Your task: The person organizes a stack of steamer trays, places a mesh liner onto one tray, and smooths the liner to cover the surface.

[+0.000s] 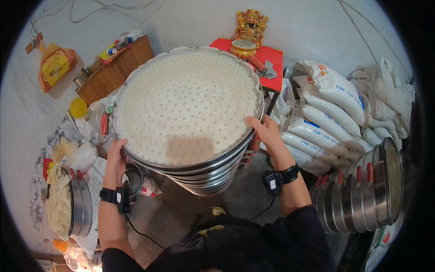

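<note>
A tall stack of round metal steamer trays stands before me. Its top is covered by a perforated, pale liner with a wavy edge that rises over the rim. My left hand grips the near left rim, fingers down the side, thumb on top. On the right, my right hand holds the rim with its thumb over the liner's edge. Whether the top tray is lifted off the ones below cannot be told. Both wrists wear black straps with small devices.
Stacked steamer trays with red handles stand at the right, before piled white sacks. A red-covered table with a golden figurine is behind. At the left are a cloth-draped steamer, plastic bags and a wooden cabinet.
</note>
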